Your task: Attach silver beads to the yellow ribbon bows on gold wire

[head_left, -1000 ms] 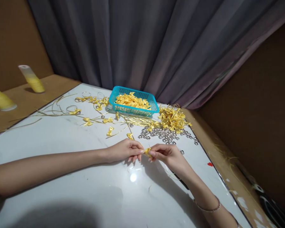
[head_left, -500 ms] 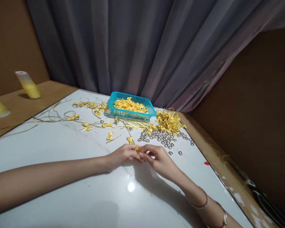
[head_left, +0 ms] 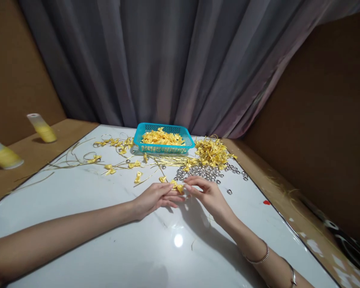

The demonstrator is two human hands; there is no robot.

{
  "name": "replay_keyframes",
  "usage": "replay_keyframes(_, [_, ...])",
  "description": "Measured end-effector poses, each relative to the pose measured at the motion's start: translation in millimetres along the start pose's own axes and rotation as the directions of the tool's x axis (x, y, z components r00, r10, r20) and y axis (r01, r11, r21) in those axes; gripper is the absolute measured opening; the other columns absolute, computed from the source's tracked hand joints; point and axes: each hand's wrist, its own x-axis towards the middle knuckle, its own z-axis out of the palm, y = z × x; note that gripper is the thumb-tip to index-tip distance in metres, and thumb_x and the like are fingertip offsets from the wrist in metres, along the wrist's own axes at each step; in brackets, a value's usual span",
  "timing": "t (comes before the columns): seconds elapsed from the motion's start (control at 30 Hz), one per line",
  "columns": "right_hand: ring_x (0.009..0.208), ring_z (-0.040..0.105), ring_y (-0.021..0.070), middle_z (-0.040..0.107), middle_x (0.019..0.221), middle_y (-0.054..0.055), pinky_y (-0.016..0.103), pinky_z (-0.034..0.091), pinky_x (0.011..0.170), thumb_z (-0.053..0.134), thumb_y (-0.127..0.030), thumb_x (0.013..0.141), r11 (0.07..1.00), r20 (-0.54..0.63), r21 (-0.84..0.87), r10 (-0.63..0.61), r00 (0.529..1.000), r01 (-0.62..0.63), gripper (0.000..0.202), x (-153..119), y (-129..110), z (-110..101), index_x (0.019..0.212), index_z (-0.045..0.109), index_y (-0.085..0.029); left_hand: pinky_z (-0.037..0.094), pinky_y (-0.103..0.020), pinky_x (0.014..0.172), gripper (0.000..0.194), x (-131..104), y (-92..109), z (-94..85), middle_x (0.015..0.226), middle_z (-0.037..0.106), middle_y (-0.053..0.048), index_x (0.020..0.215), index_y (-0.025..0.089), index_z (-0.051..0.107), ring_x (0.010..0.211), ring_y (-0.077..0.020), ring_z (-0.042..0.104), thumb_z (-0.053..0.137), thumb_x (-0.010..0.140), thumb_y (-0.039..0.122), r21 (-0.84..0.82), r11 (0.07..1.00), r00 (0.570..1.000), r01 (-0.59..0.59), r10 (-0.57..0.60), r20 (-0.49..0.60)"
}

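1 yellow bow (head_left: 179,187) – between 2 hands.
Left hand (head_left: 151,199) clamps it, thumb against fingers; right hand (head_left: 211,197) is at its 3 o'clock – cannot tell whether fingertips grip. Turquoise basket (head_left: 165,149) near 12, silver rings (head_left: 202,173) at 2.

The left forearm (head_left: 69,232) reaches in from the left edge, nearly straight, its wrist level with the hand. The left hand (head_left: 154,200) has its thumb pressed toward the index finger, the other fingers extended and slightly spread beneath. The right forearm (head_left: 252,244) slants up from the lower right, wearing a beaded bracelet and a bangle; the right hand (head_left: 208,196) arches, thumb and fingertips curved toward the left fingertips.
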Motion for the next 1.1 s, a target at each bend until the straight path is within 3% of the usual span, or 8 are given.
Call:
replay_keyframes(0.1, [0.093,0.058,0.0209,0.064,0.098,0.008,0.034,0.041,0.082,0.066,-0.037,0.071,0.998,0.077,0.049,0.029,0.997,-0.033,0.019,0.0,2.7,1.6,0.067,0.068,-0.018,0.049,-0.026,0.065,0.035,-0.2,-2.6,2.0,0.094,0.069,-0.016,0.092,0.007,0.062,0.088,-0.0224,0.066,0.062,0.080,0.040,0.074,0.997,0.999,-0.034,0.034,0.002])
replay_keyframes(0.23, [0.068,0.055,0.0154,0.063,0.074,0.004,0.029,0.042,0.066,0.064,-0.036,0.072,0.987,0.185,0.109,0.097,0.978,-0.119,0.021,-1.5,5.7,3.8,0.066,0.066,-0.016,0.045,-0.021,0.048,0.036,1.8,-7.2,1.4,0.085,0.069,-0.015,0.081,0.009,0.059,0.071,-0.0185,0.067,0.063,0.077,0.044,0.158,0.985,0.997,-0.071,0.076,-0.030])
replay_keyframes(0.3, [0.065,0.054,0.0148,0.063,0.071,0.004,0.028,0.041,0.063,0.064,-0.035,0.071,0.986,0.188,0.107,0.107,0.976,-0.128,0.020,-2.0,7.9,1.7,0.066,0.066,-0.015,0.044,-0.020,0.044,0.036,1.7,-7.5,1.1,0.082,0.069,-0.014,0.077,0.009,0.057,0.062,-0.0157,0.065,0.064,0.076,0.044,0.200,0.977,0.997,-0.069,0.076,-0.027])
replay_keyframes(0.57, [0.074,0.060,0.0170,0.067,0.077,0.006,0.030,0.046,0.070,0.062,-0.027,0.074,0.993,0.258,0.023,-0.120,0.959,0.118,0.014,-4.6,11.2,-4.8,0.066,0.068,-0.017,0.042,-0.017,0.033,0.035,-4.0,-5.4,1.7,0.066,0.065,-0.009,0.075,0.011,0.052,0.048,-0.0125,0.060,0.057,0.080,0.045,0.371,0.927,0.992,-0.061,0.017,0.122])
replay_keyframes(0.67, [0.075,0.060,0.0170,0.068,0.079,0.006,0.030,0.045,0.071,0.058,-0.025,0.078,0.985,0.222,-0.073,-0.138,0.965,0.158,0.015,-7.0,8.5,-5.0,0.069,0.067,-0.017,0.040,-0.016,0.032,0.037,-2.7,-8.0,0.8,0.062,0.063,-0.006,0.074,0.012,0.052,0.045,-0.0102,0.058,0.051,0.083,0.048,0.417,0.908,0.994,-0.043,-0.002,0.105])
replay_keyframes(0.8, [0.069,0.060,0.0166,0.068,0.076,0.006,0.028,0.045,0.065,0.054,-0.027,0.081,0.972,0.109,-0.200,-0.102,0.989,0.122,0.017,-9.5,8.0,-8.2,0.073,0.066,-0.017,0.040,-0.016,0.033,0.036,-1.3,-9.0,-0.2,0.064,0.062,-0.005,0.078,0.011,0.055,0.045,-0.0089,0.054,0.049,0.084,0.045,0.425,0.905,0.997,-0.021,-0.013,0.077])
replay_keyframes(0.93, [0.059,0.059,0.0141,0.066,0.066,0.003,0.026,0.044,0.059,0.049,-0.027,0.083,0.966,0.024,-0.234,-0.105,0.994,0.107,0.019,-14.0,5.4,-10.1,0.076,0.064,-0.017,0.035,-0.015,0.032,0.034,-0.3,-9.0,-0.6,0.062,0.060,-0.004,0.081,0.010,0.056,0.040,-0.0060,0.046,0.047,0.086,0.042,0.389,0.921,0.999,-0.020,0.006,0.037])
replay_keyframes(1.1, [0.051,0.059,0.0134,0.065,0.057,0.003,0.024,0.044,0.052,0.051,-0.026,0.081,0.992,0.149,-0.123,0.052,0.988,-0.034,0.018,-22.5,-4.2,-4.4,0.076,0.063,-0.015,0.027,-0.015,0.032,0.034,0.2,-8.2,0.5,0.058,0.058,-0.002,0.078,0.010,0.056,0.038,-0.0045,0.038,0.045,0.087,0.041,0.348,0.937,1.000,-0.016,0.020,-0.008])
